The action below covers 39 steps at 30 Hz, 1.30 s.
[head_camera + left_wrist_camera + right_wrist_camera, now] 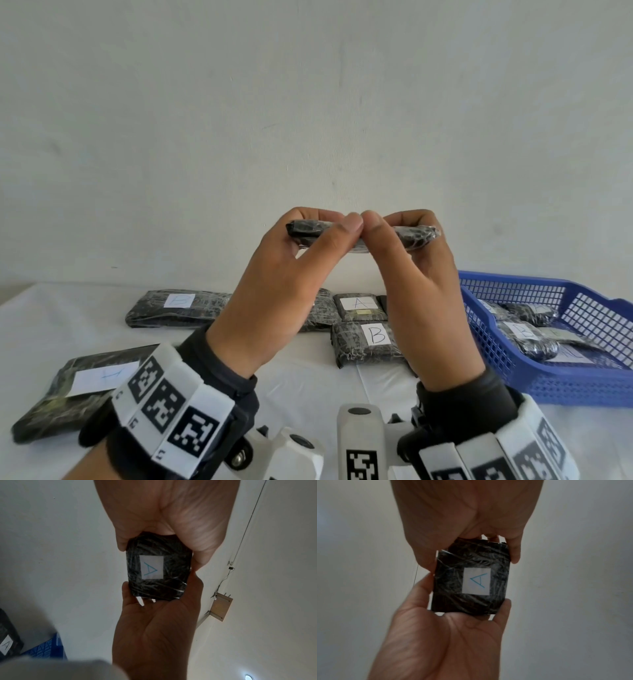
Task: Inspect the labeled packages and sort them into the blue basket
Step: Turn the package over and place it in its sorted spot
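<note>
Both hands hold one small black package (363, 233) up above the tabletop (308, 387), edge-on in the head view. The left hand (274, 291) grip pinches its 9 o'clock end, the right hand (421, 287) its 3 o'clock end, thumbs touching. Its "A" label (476, 581) faces down. The blue basket (582, 387) sits at 3 o'clock, packages inside; the rest lie below.

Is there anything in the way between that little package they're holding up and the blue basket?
Nothing visible blocks it. Both hands, left hand and right hand, hold the package in the air, and the blue basket sits open-topped lower right, with a few packages already inside.
</note>
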Each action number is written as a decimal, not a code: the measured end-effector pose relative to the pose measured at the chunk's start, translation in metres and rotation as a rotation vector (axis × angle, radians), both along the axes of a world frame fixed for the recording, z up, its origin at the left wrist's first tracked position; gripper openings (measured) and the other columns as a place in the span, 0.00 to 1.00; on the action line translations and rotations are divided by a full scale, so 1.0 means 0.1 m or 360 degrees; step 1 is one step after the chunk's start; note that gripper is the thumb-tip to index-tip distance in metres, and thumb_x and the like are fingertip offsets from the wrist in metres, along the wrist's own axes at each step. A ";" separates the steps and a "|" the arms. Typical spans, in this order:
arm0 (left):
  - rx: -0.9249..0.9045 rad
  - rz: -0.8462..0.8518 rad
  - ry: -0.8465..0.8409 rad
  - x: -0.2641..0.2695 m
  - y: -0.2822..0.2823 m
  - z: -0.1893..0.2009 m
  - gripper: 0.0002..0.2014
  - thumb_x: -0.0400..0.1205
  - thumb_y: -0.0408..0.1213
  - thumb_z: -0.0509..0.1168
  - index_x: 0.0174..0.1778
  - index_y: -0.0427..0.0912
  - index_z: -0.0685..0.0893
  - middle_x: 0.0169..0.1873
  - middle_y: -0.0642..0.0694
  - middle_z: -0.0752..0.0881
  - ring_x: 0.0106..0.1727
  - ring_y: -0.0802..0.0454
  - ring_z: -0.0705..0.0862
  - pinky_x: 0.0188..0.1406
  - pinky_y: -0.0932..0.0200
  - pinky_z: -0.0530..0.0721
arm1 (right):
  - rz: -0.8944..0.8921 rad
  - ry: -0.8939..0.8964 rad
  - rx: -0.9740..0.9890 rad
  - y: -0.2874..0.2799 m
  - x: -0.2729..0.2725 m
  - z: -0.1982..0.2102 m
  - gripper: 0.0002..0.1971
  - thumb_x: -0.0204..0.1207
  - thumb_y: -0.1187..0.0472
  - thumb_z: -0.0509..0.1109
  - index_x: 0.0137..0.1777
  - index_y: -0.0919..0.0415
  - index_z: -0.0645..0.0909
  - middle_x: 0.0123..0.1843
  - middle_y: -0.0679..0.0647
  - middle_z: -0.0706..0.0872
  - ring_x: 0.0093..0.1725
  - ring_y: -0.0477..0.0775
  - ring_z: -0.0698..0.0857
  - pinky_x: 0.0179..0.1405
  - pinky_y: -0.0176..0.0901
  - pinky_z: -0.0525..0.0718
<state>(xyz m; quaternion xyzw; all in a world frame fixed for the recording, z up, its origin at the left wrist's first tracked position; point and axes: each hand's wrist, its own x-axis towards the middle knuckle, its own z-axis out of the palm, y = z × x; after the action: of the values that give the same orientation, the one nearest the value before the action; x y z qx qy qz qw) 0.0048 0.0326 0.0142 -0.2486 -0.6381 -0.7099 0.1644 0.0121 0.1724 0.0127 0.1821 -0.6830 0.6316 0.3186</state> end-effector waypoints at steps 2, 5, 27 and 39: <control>0.0000 0.0017 0.0004 -0.01 0.00 0.00 0.22 0.75 0.62 0.68 0.51 0.48 0.88 0.49 0.52 0.92 0.63 0.55 0.89 0.75 0.45 0.80 | 0.0013 -0.0033 0.0007 -0.02 0.00 -0.01 0.27 0.69 0.29 0.70 0.51 0.54 0.80 0.49 0.51 0.86 0.50 0.48 0.85 0.53 0.44 0.81; 0.0070 0.0005 -0.0013 -0.02 -0.01 -0.01 0.25 0.75 0.64 0.68 0.50 0.44 0.89 0.48 0.51 0.89 0.61 0.48 0.88 0.78 0.34 0.77 | 0.0000 -0.0045 0.0010 -0.03 0.00 -0.03 0.25 0.70 0.28 0.68 0.49 0.50 0.80 0.47 0.46 0.85 0.49 0.45 0.84 0.53 0.43 0.80; 0.0192 -0.0180 -0.0374 -0.14 -0.14 -0.01 0.34 0.81 0.70 0.57 0.72 0.47 0.83 0.65 0.44 0.91 0.72 0.53 0.86 0.79 0.46 0.78 | 0.0254 -0.0212 0.0138 0.12 -0.01 0.02 0.30 0.79 0.28 0.58 0.54 0.56 0.81 0.53 0.55 0.86 0.61 0.57 0.85 0.73 0.64 0.82; -0.0313 0.0093 -0.0080 0.00 -0.13 0.05 0.31 0.72 0.73 0.63 0.57 0.54 0.89 0.56 0.48 0.91 0.64 0.50 0.87 0.74 0.45 0.82 | -0.0369 0.0289 0.0825 0.20 0.02 0.05 0.16 0.73 0.64 0.84 0.56 0.48 0.86 0.51 0.43 0.85 0.52 0.42 0.84 0.51 0.25 0.77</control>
<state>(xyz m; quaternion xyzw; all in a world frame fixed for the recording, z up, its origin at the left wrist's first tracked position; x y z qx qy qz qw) 0.0051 0.0197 0.0196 -0.2268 -0.7157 -0.6447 0.1439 0.0143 0.1921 0.0180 0.2341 -0.8064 0.3765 0.3912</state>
